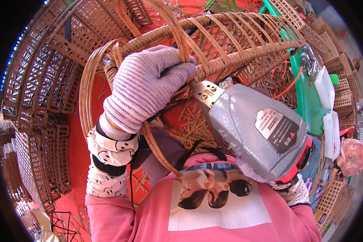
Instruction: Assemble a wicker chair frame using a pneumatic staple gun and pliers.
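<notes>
The red floor (76,141) has a messy heap of little brown sticks (195,127) in the middle, more sticks up at twelve o'clock, and tall piles of brown woven racks (38,155) standing at nine o'clock.

Head view: upright fisheye from the wearer's head
Facing: down, over the pink shirt with printed front (155,213)
Nearness: close above the long brown wicker frame (226,62)

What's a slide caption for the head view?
Left hand pinches a brown strand at a woven frame; right hand holds a grey power tool.
</notes>
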